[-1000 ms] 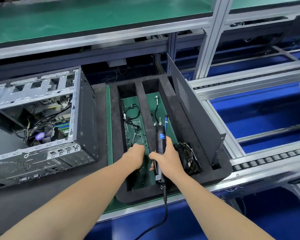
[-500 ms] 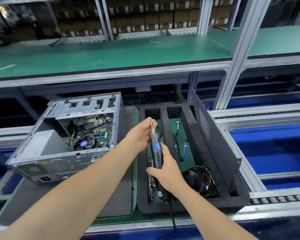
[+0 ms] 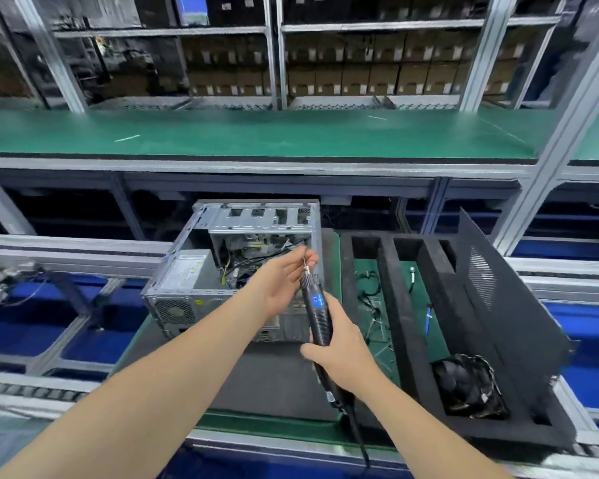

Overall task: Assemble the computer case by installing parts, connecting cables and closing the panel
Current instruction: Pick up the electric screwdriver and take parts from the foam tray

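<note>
On the tabletop (image 3: 256, 425) at twelve o'clock from you sits the computer case (image 3: 201, 271), its side open and facing up, with boards and wiring showing inside. Your right hand (image 3: 341, 350) is wrapped round the grip of the electric screwdriver (image 3: 317, 305), tool pointing up and away, its cord trailing back toward six o'clock. Your left hand (image 3: 281, 285) has its fingertips pinched at the tip of the bit (image 3: 304, 262) – whether a screw sits there is too small to tell.

By the look of it, you are loading the driver before fastening something in the case. The next move calls for tipping the bit down into the open side and meeting the hole squarely, so that whatever you have seated does not drop among the cables.

At three o'clock of the case lies the foam tray (image 3: 405, 323). Count what you have: one case, one screwdriver, one side panel (image 3: 498, 305) standing on edge along the tray's far right slot, one fan (image 3: 467, 385) at five o'clock – and a tangle of loose cables (image 3: 370, 299), too knotted to number. The panel is not yet fitted.
</note>
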The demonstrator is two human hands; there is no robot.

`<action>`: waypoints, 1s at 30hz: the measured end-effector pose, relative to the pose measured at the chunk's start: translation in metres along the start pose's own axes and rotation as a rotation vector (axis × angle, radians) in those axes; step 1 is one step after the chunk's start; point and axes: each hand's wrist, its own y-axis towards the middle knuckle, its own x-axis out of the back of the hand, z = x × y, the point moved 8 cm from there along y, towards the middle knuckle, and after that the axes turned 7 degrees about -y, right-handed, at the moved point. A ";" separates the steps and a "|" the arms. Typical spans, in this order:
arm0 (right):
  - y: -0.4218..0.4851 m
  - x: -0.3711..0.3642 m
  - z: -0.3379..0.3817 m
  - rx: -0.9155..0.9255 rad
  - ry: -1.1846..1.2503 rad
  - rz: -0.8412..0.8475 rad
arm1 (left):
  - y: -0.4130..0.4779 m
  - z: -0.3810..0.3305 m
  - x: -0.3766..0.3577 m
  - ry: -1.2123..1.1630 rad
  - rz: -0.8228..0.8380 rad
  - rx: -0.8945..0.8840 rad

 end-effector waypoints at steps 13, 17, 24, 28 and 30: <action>-0.023 -0.174 0.055 -0.116 0.011 0.141 | -0.074 -0.034 0.171 -0.166 -0.246 0.030; -0.031 -0.228 0.051 -0.198 0.070 0.202 | -0.090 -0.022 0.215 -0.310 -0.302 0.073; -0.036 -0.290 0.031 -0.401 0.207 0.200 | -0.098 0.010 0.271 -0.292 -0.458 0.157; -0.033 -0.297 0.021 -0.440 0.245 0.153 | -0.093 0.021 0.288 -0.183 -0.468 0.164; -0.030 -0.296 0.019 -0.431 0.262 0.129 | -0.091 0.023 0.293 -0.091 -0.474 0.152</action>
